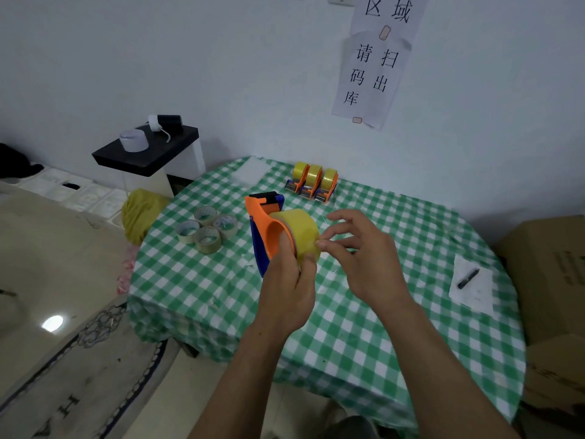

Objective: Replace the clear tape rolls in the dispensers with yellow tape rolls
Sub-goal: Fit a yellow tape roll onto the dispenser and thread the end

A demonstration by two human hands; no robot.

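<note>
A white wall (221, 58) rises behind the round worktop (348, 327) in its green checked cloth, with paper notices (370, 74) taped above. Left of the worktop stand a black-topped stand (142, 156), glossy beige floor (47, 264) and a patterned mat (95, 359); right of it, a cardboard box (554, 280).

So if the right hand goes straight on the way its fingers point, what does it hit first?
The yellow tape roll in the orange dispenser that the left hand holds. The right hand points left at it, thumb and forefinger seemingly at its rim; actual contact is unclear.
</note>
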